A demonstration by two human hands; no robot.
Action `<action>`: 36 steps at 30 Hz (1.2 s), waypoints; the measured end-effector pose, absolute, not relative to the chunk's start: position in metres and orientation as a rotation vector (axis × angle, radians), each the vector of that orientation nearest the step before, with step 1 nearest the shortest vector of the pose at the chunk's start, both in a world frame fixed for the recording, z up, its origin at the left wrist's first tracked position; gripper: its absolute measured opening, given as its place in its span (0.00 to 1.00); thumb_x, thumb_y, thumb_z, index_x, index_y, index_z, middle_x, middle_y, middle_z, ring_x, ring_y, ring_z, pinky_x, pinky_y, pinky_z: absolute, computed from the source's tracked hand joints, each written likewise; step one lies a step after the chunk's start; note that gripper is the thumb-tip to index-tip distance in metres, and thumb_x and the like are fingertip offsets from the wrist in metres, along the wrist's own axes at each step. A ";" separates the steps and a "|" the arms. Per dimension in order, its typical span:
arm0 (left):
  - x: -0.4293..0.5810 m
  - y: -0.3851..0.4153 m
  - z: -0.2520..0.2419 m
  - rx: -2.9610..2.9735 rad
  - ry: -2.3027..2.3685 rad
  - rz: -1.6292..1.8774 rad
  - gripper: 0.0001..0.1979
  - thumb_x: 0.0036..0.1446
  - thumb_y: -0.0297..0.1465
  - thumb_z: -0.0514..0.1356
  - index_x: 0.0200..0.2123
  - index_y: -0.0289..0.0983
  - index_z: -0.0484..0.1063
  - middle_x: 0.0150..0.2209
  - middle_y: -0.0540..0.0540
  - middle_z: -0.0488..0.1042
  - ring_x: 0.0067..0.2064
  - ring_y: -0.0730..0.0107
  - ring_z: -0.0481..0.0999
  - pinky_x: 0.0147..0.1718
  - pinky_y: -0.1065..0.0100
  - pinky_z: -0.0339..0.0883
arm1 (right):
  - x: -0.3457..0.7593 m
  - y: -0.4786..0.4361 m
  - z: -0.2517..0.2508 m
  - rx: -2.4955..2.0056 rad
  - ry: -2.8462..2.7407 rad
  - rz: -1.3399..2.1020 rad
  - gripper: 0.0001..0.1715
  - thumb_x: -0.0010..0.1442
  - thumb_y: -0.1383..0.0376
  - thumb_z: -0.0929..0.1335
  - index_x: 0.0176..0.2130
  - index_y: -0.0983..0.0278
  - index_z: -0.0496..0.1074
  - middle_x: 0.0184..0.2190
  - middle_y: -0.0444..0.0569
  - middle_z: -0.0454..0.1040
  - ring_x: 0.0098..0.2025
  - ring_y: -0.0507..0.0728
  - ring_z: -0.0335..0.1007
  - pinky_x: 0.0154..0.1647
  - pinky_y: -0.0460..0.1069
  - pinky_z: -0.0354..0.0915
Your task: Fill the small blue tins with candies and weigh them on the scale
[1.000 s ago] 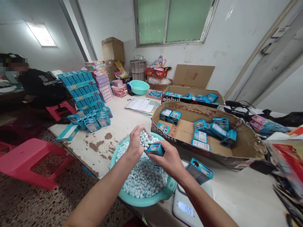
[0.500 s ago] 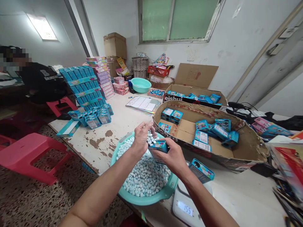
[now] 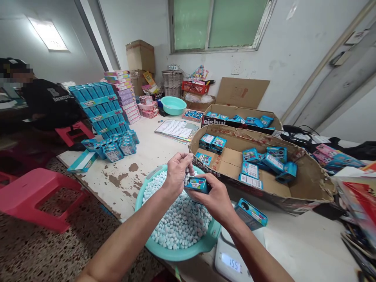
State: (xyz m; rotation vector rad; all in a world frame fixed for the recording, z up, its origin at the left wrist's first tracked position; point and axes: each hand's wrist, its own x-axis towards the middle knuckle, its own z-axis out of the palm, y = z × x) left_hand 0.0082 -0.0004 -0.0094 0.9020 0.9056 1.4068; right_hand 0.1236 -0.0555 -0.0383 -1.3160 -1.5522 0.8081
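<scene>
"Two hands meet above the green basin (image 3: pixel 176 255), and it's close work! What's in the right hand (image 3: pixel 216 191)?"

"One blue box (image 3: pixel 196 184), clasped firmly between thumb and fingers, printed side up, right over the pale pellets (image 3: pixel 182 223) heaped below."

"And the left hand (image 3: pixel 177 173)?"

"Bunched against the box's left end, fingers curled round a small clutch of pellets. A few peep out at the edge; the box's mouth is mostly hidden, so I can't tell how full it is."

"Where's the danger, then?"

"Right at that mouth! Let the left fingers loosen too fast and the pellets could jam together, or bounce off the rim. Most would drop into the basin, I reckon, but a stray could skip onto the table (image 3: pixel 152 158)."

"And from the right?"

"Too hard a squeeze could buckle those walls; too much tilt could tip the contents back out."

"Look beside the right forearm (image 3: pixel 252 250): a digital scale (image 3: pixel 229 261) reading 155, and a second box (image 3: pixel 251 215) with a round hole on top!"

"Very near, that forearm. One careless swing could topple the box or upset the reading. And those knuckles sit close to the torn cardboard tray (image 3: pixel 311 172); a backward jolt could clip it."
</scene>
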 end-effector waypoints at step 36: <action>-0.007 -0.009 -0.052 2.041 1.374 0.840 0.12 0.54 0.40 0.56 0.34 0.41 0.74 0.40 0.47 0.77 0.42 0.61 0.74 0.44 0.65 0.64 | 0.267 -0.174 -0.054 -1.391 -0.851 0.688 0.25 0.40 0.60 0.78 0.39 0.61 0.73 0.34 0.46 0.74 0.34 0.56 0.71 0.34 0.49 0.69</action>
